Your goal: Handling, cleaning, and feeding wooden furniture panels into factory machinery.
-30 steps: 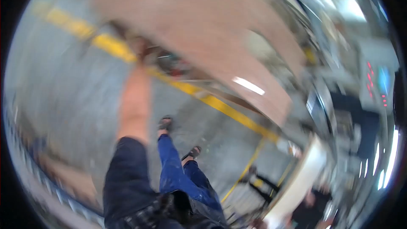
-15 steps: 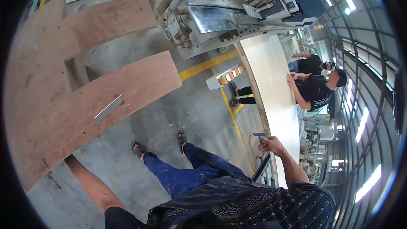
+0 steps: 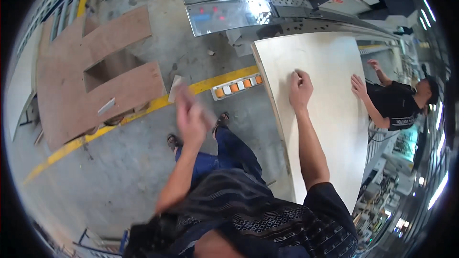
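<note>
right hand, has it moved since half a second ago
Yes. The right hand was off the near edge of the pale board; now it rests on the board's top.

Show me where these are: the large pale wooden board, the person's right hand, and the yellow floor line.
large pale wooden board (image 3: 330, 114), head view, bare middle of its face
right hand (image 3: 300, 88), head view, back of the hand
yellow floor line (image 3: 215, 82), head view, stretch near the board

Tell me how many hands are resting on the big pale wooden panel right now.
3. The person's right hand presses near the pale panel's middle; a co-worker's two hands sit at its far edge, one lower, one higher. The left hand is off it, blurred.
</note>
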